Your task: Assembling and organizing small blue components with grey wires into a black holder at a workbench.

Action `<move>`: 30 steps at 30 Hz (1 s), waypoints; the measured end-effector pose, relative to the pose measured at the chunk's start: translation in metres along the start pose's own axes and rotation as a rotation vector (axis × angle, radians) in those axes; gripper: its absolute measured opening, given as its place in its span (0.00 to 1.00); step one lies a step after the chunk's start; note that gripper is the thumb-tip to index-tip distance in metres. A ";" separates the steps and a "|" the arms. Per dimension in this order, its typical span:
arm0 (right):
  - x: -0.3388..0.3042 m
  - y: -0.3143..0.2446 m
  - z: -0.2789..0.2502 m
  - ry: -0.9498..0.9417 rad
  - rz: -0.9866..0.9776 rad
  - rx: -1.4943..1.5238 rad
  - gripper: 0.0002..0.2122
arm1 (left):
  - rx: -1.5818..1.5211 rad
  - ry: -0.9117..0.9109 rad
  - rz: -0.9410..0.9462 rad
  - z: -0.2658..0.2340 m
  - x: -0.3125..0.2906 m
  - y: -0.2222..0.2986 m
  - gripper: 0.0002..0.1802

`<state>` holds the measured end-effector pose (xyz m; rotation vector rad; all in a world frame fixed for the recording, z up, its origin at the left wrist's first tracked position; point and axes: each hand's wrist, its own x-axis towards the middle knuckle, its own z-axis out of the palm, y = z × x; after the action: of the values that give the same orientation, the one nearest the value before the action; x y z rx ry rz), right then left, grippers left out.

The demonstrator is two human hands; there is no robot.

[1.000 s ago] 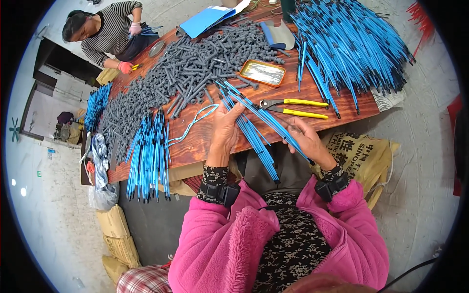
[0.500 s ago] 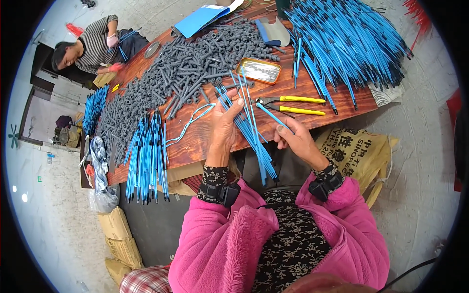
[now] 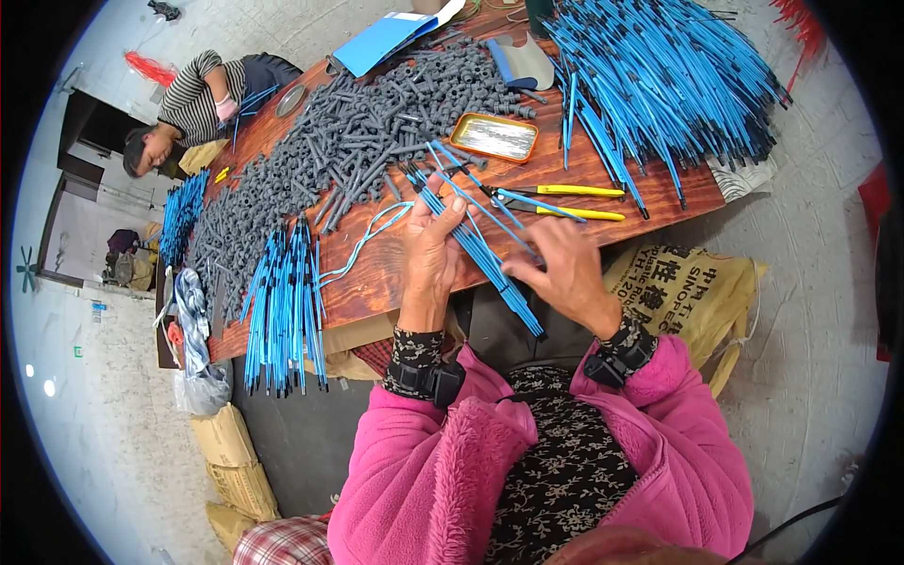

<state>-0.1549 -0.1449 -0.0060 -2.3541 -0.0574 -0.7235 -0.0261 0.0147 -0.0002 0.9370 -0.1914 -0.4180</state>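
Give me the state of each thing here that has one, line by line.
Left hand: closed on blue rods
Right hand: partly curled; hold on a rod unclear
Yellow-handled pliers: lying, handles apart
Tin: open, silvery pieces inside
Grey pieces: loose, heaped
Large blue pile: heaped
Smaller blue pile: overhanging the table's edge

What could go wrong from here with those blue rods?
The bundle in the left hand hangs past the table, so a loosened grip might drop rods. Splayed rods near the right hand cross the yellow-handled pliers in view and could snag. The hanging pile at left overhangs the edge; a bump might dislodge some.
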 end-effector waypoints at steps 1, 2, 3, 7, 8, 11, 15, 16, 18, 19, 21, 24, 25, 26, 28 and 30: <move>-0.002 0.000 0.004 0.006 0.000 -0.003 0.12 | 0.001 -0.007 0.000 0.003 0.000 0.002 0.30; -0.004 0.000 0.010 -0.027 0.024 0.062 0.12 | -0.018 -0.029 -0.010 0.005 -0.002 0.003 0.30; -0.006 0.001 0.015 -0.061 0.047 0.127 0.11 | -0.037 -0.050 -0.020 0.008 -0.003 0.004 0.29; -0.005 0.011 0.024 -0.096 0.039 0.320 0.10 | -0.108 -0.111 -0.086 0.007 -0.006 0.012 0.29; -0.005 0.013 0.025 -0.096 0.024 0.380 0.09 | -0.136 -0.133 -0.116 0.006 -0.007 0.014 0.28; -0.006 0.013 0.029 -0.081 0.202 0.583 0.09 | -0.235 -0.194 -0.161 0.003 -0.007 0.016 0.26; -0.009 0.012 0.031 -0.021 0.189 0.492 0.09 | -0.342 -0.196 -0.225 0.004 -0.009 0.018 0.22; -0.010 0.011 0.031 0.004 0.138 0.398 0.09 | -0.370 -0.181 -0.245 0.005 -0.010 0.019 0.20; -0.014 0.009 0.032 -0.011 0.161 0.411 0.09 | -0.347 -0.206 -0.226 -0.005 -0.009 0.013 0.19; -0.018 0.007 0.033 -0.026 0.187 0.425 0.09 | -0.324 -0.231 -0.210 -0.012 -0.010 0.008 0.18; -0.015 0.005 0.031 -0.029 0.208 0.438 0.09 | -0.294 -0.266 -0.191 -0.007 -0.007 0.011 0.17; -0.012 0.005 0.027 -0.093 0.066 0.247 0.09 | -0.108 -0.217 -0.177 -0.005 -0.009 0.013 0.13; -0.010 0.005 0.025 -0.090 0.069 0.244 0.09 | -0.108 -0.221 -0.180 0.001 -0.008 0.016 0.13; -0.007 0.005 0.024 -0.068 0.062 0.169 0.10 | -0.055 -0.183 -0.196 0.007 -0.006 0.021 0.13; -0.002 -0.005 0.014 -0.019 0.035 0.030 0.12 | 0.063 -0.100 -0.211 0.019 -0.012 0.033 0.11; 0.021 -0.015 0.002 0.090 -0.073 0.049 0.14 | 0.057 -0.126 -0.212 0.018 -0.014 0.042 0.11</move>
<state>-0.1389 -0.1347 0.0124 -2.2796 -0.1215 -0.8529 -0.0340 0.0291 0.0449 0.9914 -0.2208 -0.6708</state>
